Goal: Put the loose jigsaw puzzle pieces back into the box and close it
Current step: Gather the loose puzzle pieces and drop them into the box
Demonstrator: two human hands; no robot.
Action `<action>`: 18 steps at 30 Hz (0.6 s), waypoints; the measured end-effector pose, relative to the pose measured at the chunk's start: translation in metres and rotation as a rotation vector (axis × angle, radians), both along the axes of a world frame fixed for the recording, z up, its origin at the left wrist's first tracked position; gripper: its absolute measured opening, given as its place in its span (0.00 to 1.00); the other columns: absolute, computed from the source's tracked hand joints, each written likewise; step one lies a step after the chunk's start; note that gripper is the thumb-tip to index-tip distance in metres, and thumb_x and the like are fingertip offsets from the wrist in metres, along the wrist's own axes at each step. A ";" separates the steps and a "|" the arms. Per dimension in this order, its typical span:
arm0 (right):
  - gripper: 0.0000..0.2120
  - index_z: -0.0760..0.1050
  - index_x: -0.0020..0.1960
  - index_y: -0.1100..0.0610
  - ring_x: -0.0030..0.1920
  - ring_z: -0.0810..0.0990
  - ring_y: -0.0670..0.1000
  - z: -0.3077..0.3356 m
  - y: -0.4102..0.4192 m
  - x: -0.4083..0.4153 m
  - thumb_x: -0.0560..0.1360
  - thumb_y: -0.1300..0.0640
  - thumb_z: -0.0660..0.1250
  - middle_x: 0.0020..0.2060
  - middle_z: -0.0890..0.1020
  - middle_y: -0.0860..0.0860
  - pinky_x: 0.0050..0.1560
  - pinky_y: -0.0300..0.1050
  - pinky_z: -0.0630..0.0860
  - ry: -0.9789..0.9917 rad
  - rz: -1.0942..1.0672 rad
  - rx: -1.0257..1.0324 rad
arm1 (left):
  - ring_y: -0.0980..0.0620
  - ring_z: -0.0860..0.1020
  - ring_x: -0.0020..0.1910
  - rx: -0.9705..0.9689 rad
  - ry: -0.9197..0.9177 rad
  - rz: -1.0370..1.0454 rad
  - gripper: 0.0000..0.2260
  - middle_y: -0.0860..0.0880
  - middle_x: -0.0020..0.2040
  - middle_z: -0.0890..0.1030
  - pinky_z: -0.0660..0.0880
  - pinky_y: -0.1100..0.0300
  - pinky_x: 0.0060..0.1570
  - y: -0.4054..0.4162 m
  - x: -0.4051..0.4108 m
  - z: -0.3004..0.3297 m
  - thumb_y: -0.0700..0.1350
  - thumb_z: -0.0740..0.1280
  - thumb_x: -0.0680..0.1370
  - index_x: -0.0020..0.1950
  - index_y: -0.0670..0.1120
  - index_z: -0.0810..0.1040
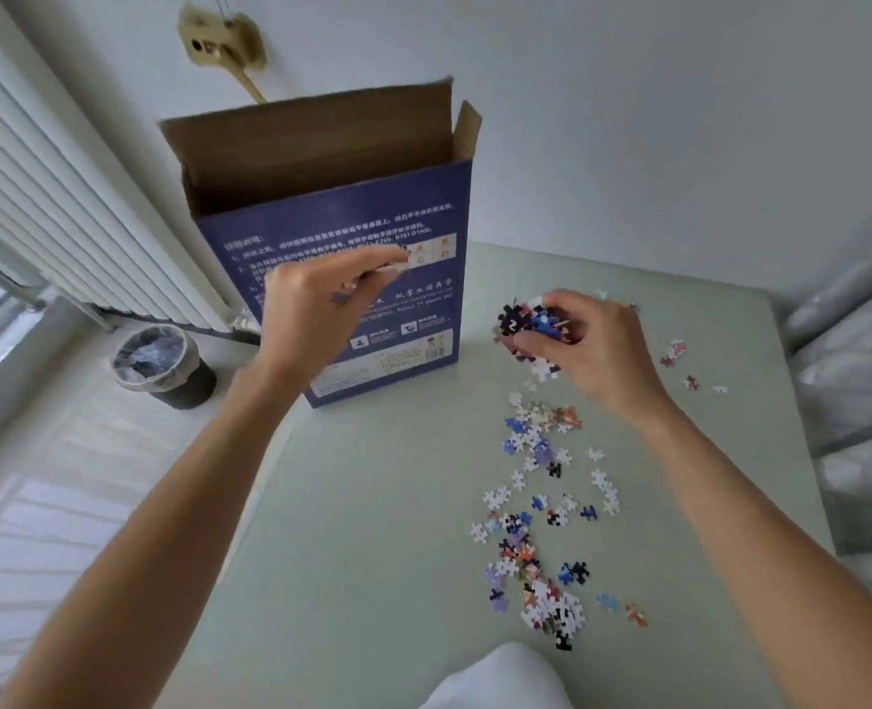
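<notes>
A tall blue puzzle box (388, 217) stands upright at the table's far left edge, its brown top flaps open. In front of the box face my left hand (316, 309) is raised and pinches a few puzzle pieces between blurred fingertips. To the right of the box, my right hand (597, 345) grips a clump of dark, blue and white pieces (526, 319) just above the table. Several loose puzzle pieces (541, 529) lie scattered in a band down the right half of the pale green table (362, 529).
A few stray pieces (677, 350) lie near the table's right edge. A lined waste bin (163, 365) sits on the floor left of the table, below a white radiator (66, 222). White cloth (500, 678) shows at the bottom edge.
</notes>
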State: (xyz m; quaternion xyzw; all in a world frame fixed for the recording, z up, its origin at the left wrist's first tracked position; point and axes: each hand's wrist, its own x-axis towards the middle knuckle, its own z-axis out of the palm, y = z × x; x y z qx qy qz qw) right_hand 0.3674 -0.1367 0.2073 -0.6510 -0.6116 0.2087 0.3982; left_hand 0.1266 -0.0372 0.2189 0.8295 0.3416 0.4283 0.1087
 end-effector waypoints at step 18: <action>0.09 0.78 0.53 0.50 0.43 0.79 0.51 0.081 0.214 -0.061 0.73 0.54 0.69 0.44 0.83 0.49 0.50 0.50 0.74 -0.683 0.410 0.156 | 0.50 0.78 0.49 -0.316 0.420 0.219 0.13 0.51 0.52 0.81 0.70 0.60 0.47 0.125 -0.040 0.046 0.49 0.64 0.77 0.61 0.56 0.76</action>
